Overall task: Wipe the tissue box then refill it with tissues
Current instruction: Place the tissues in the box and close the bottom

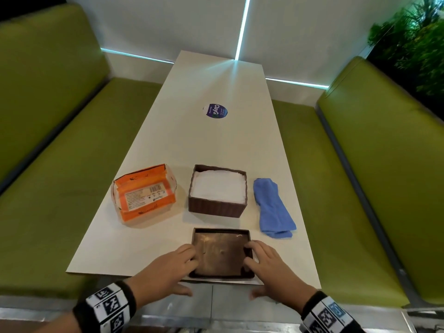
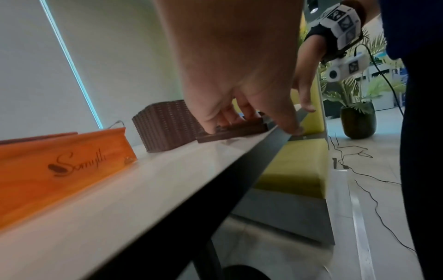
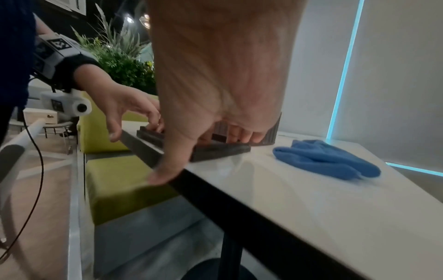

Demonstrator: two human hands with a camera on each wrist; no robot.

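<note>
The brown woven tissue box (image 1: 213, 209) stands in mid-table, filled with white tissues (image 1: 218, 188). Its flat brown lid (image 1: 221, 253) lies inside-up at the table's near edge. My left hand (image 1: 185, 272) hooks its fingers over the lid's left rim (image 2: 239, 130), thumb down at the table edge. On the right rim my right hand (image 1: 254, 275) does the same, fingers on the lid (image 3: 220, 151), thumb under the edge. An opened orange tissue pack (image 1: 144, 193) lies left of the box. Right of the box lies a blue cloth (image 1: 271, 207).
The white table (image 1: 216, 140) runs away from me between two green benches (image 1: 48, 164) (image 1: 384, 164). A round purple sticker (image 1: 215, 111) sits farther along it. The white wall with lit strips closes the far end.
</note>
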